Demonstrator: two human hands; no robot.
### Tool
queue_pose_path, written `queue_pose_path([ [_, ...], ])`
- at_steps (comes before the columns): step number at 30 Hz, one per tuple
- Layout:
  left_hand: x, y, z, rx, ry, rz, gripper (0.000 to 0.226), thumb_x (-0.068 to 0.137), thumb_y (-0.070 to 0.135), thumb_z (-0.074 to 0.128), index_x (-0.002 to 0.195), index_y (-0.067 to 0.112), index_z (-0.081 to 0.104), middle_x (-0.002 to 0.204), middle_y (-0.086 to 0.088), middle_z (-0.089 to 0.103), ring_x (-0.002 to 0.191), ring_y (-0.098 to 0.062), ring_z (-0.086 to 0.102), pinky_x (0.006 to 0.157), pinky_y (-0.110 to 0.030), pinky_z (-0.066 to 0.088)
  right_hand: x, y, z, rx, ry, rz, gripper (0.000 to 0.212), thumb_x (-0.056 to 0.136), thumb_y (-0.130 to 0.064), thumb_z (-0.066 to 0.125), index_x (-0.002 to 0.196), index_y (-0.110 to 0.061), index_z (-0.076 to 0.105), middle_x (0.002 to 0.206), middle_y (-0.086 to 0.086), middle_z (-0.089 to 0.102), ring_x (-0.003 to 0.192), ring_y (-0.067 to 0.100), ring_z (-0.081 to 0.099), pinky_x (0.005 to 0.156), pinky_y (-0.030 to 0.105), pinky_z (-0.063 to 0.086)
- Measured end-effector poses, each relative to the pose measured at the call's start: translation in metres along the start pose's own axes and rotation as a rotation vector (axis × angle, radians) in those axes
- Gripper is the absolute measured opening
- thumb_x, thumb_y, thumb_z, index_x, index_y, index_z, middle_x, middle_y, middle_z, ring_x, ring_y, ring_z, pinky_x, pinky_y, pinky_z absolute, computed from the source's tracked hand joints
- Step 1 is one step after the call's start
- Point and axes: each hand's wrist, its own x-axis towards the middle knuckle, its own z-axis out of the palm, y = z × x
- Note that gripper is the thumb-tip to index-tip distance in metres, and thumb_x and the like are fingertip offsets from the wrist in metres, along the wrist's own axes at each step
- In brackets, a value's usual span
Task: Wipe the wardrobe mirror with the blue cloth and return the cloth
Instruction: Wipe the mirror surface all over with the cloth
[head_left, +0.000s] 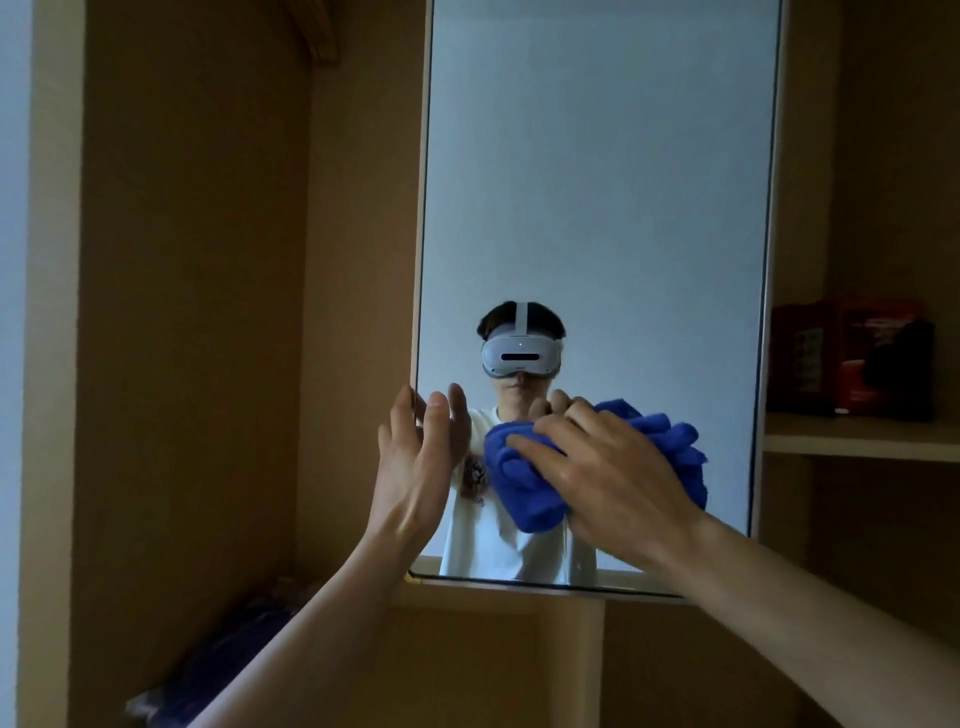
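Two bare forearms are reaching up from the bottom of the view towards the tall, thin-edged wardrobe mirror (597, 182). The right hand (608, 473) is gripping the bunched blue cloth (519, 493), fingers curled over it, and pressing it against the lower part of the glass, a little right of the middle. The left hand (421, 457) is standing wide, fingers straight and pointing up, at the mirror's left edge. It seems to be touching that edge, though the dim light makes contact hard to confirm.

The glass is reflecting a pale wall, a white headset (519, 356) and a white shirt (493, 545). Above the hands it is lying uncovered up to the top of the view, and to the right the cloth's folds are ending short of the dark right rim.

Just right of the mirror, a pale wooden shelf (857, 441) is carrying a dark red printed box (852, 358), well apart from the right hand. Left of the mirror, a deep brown wooden compartment (197, 312) is standing open, with a dark bluish heap of fabric (234, 649) lying at its bottom beside the left forearm. Below the mirror, a brown wooden panel (467, 665) is running between the two arms.
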Motion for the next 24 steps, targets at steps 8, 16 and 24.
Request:
queue_pose_path([
  [8, -0.002, 0.027, 0.008, 0.07, 0.053, -0.03, 0.055, 0.094, 0.068, 0.037, 0.127, 0.026, 0.044, 0.127, 0.002, 0.038, 0.127, -0.031, 0.046, 0.11, -0.056, 0.042, 0.065, 0.075, -0.048, -0.127, 0.081, 0.261, 0.035, 0.079, -0.011, 0.061, 0.113, -0.014, 0.064, 0.105, 0.006, 0.061, 0.094, 0.031, 0.051, 0.076, 0.046, 0.043],
  [16, -0.009, 0.019, 0.016, 0.161, 0.048, 0.038, 0.097, 0.087, 0.071, 0.043, 0.163, 0.024, 0.005, 0.159, 0.001, 0.025, 0.143, -0.029, 0.035, 0.114, -0.056, 0.039, -0.008, 0.026, -0.013, 0.021, 0.035, 0.062, 0.041, 0.067, 0.003, 0.067, 0.104, -0.013, 0.066, 0.097, 0.007, 0.066, 0.087, 0.028, 0.057, 0.079, 0.042, 0.049],
  [24, -0.012, 0.022, 0.02, 0.24, 0.059, 0.034, 0.104, 0.092, 0.067, 0.048, 0.163, 0.017, -0.007, 0.17, -0.005, 0.007, 0.155, -0.031, 0.015, 0.121, -0.059, 0.026, 0.029, 0.089, -0.046, -0.093, 0.069, 0.264, 0.041, 0.072, -0.006, 0.065, 0.113, -0.01, 0.065, 0.104, 0.008, 0.064, 0.092, 0.032, 0.054, 0.075, 0.045, 0.044],
])
